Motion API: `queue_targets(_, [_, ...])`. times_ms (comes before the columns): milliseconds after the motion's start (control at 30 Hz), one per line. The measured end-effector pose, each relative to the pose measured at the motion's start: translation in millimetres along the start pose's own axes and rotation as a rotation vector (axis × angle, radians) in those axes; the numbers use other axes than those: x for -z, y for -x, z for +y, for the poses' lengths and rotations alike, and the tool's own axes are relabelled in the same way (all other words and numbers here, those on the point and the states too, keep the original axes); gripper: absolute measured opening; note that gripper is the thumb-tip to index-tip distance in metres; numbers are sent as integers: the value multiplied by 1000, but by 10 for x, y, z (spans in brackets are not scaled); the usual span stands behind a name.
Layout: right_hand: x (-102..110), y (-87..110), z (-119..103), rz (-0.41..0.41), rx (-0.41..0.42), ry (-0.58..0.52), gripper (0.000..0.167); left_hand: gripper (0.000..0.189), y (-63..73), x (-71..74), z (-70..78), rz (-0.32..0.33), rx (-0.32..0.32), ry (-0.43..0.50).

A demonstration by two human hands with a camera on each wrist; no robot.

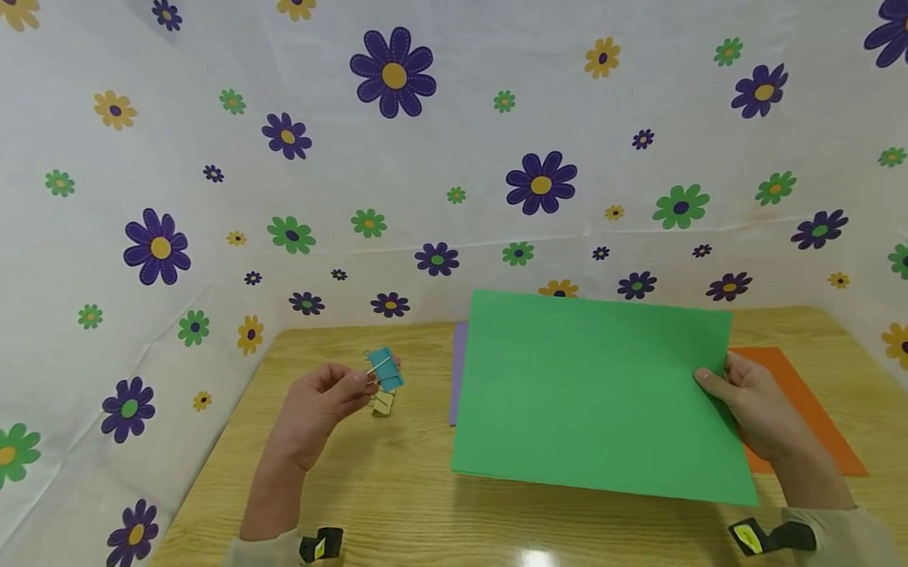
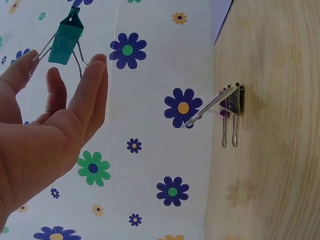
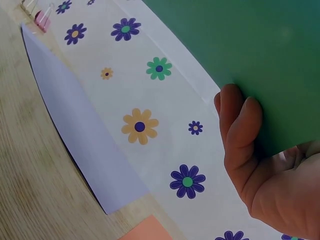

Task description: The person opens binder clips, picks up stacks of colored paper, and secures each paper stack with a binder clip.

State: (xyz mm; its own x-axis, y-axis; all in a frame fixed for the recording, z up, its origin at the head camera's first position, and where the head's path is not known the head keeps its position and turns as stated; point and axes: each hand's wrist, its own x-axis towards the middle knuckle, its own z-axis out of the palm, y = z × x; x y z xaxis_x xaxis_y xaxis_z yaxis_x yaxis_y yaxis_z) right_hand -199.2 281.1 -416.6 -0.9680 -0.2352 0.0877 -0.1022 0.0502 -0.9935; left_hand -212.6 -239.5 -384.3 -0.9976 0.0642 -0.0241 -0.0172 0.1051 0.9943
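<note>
My left hand (image 1: 319,405) pinches a blue binder clip (image 1: 385,369) by its wire handles, holding it up above the table. In the left wrist view the same clip (image 2: 66,42) looks teal, with thumb on one handle and fingers on the other. With the thumb on top and fingers underneath, my right hand (image 1: 762,414) grips the right edge of green paper (image 1: 593,387), which is raised and tilted over the table. Below the left hand stands a yellow binder clip (image 1: 382,403). A pink binder clip (image 3: 43,20) is close to it, mostly hidden in the head view.
Purple paper (image 1: 458,383) lies on the wooden table (image 1: 357,504), largely hidden behind the green paper. Orange paper (image 1: 811,413) lies at the right, partly behind the right hand. A flower-printed white sheet (image 1: 464,133) surrounds the back and sides.
</note>
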Motion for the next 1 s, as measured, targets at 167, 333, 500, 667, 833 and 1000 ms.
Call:
queue_targets(167, [3, 3, -21, 1, -7, -2, 55, 23, -20, -32, -14, -2, -12, 31])
queue_targets(333, [0, 6, -17, 1, -16, -9, 57, 25, -33, -46, -40, -52, -21, 15])
queue_targets(500, [-2, 10, -7, 8, -16, -7, 55, 29, -26, -63, -48, -80, -21, -8])
queue_targets(667, [7, 19, -12, 14, -9, -13, 50, 29, -23, -74, -56, -78, -25, -38])
queue_targets(833, [16, 21, -14, 5, -4, -30, 48, 25, -16, -65, -72, -68, -46, -62])
queue_targets(1000, [22, 21, -15, 2, -4, -37, 40, 26, -22, -71, -77, -71, -52, -79])
